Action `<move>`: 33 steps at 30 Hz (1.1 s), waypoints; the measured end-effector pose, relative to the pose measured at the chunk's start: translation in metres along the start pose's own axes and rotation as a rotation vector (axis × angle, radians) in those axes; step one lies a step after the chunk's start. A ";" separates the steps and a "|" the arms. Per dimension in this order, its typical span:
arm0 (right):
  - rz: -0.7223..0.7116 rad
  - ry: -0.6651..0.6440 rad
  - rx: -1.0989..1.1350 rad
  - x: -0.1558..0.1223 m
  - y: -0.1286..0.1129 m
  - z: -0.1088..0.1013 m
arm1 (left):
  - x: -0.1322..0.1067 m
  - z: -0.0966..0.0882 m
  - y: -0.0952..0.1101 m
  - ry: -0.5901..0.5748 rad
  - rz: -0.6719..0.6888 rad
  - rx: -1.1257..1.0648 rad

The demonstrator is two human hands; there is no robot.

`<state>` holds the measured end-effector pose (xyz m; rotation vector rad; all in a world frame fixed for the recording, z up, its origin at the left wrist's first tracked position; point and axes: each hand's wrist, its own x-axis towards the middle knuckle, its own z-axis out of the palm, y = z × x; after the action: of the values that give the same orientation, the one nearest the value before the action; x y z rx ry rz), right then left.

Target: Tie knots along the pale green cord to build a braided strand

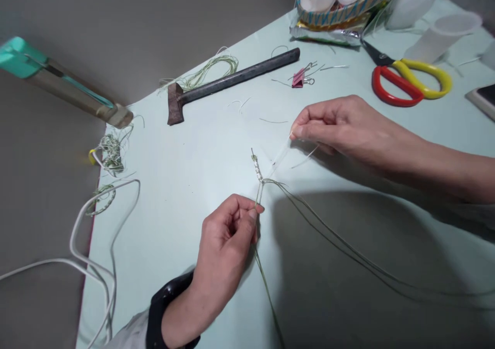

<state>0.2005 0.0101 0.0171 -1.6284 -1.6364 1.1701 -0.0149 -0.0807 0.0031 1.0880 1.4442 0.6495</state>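
A short braided piece (pixel 257 169) of pale green and white cord lies near the middle of the table, its tip pointing away from me. Just below it, my left hand (pixel 228 235) is closed in a pinch on thin green strands (pixel 266 287), which trail toward the near edge. Up and to the right, my right hand (pixel 348 127) pinches a thin, whitish, see-through thread (pixel 283 152) that runs down to the braid's lower end. Other green strands (pixel 328 226) leave that end and curve off rightward, held by neither hand.
Beyond my hands lie a hammer (pixel 235 78), a coil of green cord (pixel 216 70), a pink binder clip (pixel 298 78) and scissors (pixel 398 83). A basket (pixel 328 15) and plastic cups (pixel 441 37) stand back right. A white cable (pixel 77 235) and a lamp (pixel 65 88) are at left.
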 end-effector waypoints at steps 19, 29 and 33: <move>-0.243 -0.411 -0.056 -0.059 -0.008 0.033 | 0.000 -0.001 0.000 -0.001 0.077 0.022; 0.042 -0.780 0.116 -0.065 0.004 0.023 | 0.002 0.000 0.000 0.014 0.069 0.061; 0.037 -0.795 0.483 -0.055 -0.002 0.031 | 0.001 0.000 -0.002 0.010 0.078 0.030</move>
<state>0.1794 -0.0497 0.0147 -0.9264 -1.5453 2.2108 -0.0153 -0.0803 0.0009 1.1709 1.4298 0.6908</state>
